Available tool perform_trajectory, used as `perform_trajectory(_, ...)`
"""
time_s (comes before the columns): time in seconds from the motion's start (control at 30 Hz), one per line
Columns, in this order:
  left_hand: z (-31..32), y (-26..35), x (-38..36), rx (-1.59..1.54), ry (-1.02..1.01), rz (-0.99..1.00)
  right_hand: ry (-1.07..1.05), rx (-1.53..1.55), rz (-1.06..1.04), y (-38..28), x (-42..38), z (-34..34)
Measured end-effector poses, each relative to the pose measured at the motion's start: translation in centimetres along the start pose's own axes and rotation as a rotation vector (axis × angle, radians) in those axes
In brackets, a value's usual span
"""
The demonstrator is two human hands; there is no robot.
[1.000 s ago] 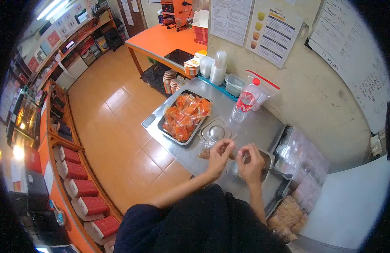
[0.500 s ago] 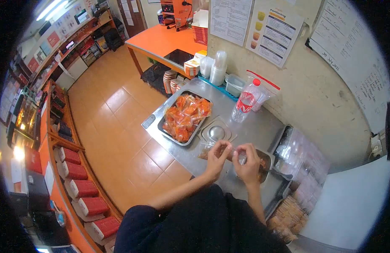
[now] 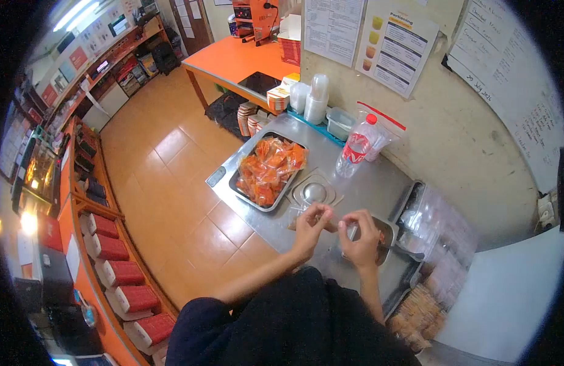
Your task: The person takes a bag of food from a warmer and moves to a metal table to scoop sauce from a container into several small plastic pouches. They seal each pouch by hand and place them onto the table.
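Note:
My left hand (image 3: 310,223) and my right hand (image 3: 360,236) are close together over the steel counter (image 3: 373,186), pinching the two ends of a small clear plastic packet (image 3: 335,223) with brown contents. Under my right hand sits a small steel container (image 3: 386,233) holding brown bits. A round steel scale plate (image 3: 314,192) lies just beyond my left hand. Further left on the counter, a steel tray (image 3: 242,192) is heaped with orange filled packets (image 3: 268,168).
A plastic bottle with a red label (image 3: 355,147), a zip bag (image 3: 383,131), stacked clear cups (image 3: 316,97) and a small tub (image 3: 339,122) stand along the wall. A bin of clear bags (image 3: 430,219) is at the right. An orange table (image 3: 233,58) stands behind.
Both hands have drawn slightly closer together and toward me while still working the small packet. Nothing else has moved.

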State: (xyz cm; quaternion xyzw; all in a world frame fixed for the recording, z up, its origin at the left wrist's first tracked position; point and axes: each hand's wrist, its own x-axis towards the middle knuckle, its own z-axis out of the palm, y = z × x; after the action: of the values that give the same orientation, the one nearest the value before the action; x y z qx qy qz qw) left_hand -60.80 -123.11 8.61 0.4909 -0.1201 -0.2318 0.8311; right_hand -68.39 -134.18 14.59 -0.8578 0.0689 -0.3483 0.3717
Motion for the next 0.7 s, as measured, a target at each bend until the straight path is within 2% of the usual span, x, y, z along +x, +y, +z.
perform_trajectory(0.27, 0.1, 0.4, 0.5, -0.037, -0.002, -0.006, -0.051, -0.035, 0.015, 0.5, -0.4, -0.7)
perform_trajectory(0.57, -0.3, -0.8, 0.6, 0.022, 0.031, -0.003, 0.001, -0.075, 0.004, 1.2, -0.6, -0.6)
perform_trajectory(0.63, -0.3, -0.5, 0.5, 0.019, 0.065, -0.004, -0.041, -0.051, 0.080, 0.3, -0.4, -0.8)
perform_trajectory(0.7, -0.7, 0.0, 0.6, -0.028, 0.008, -0.016, -0.041, -0.036, 0.044, 0.2, -0.3, -1.0)
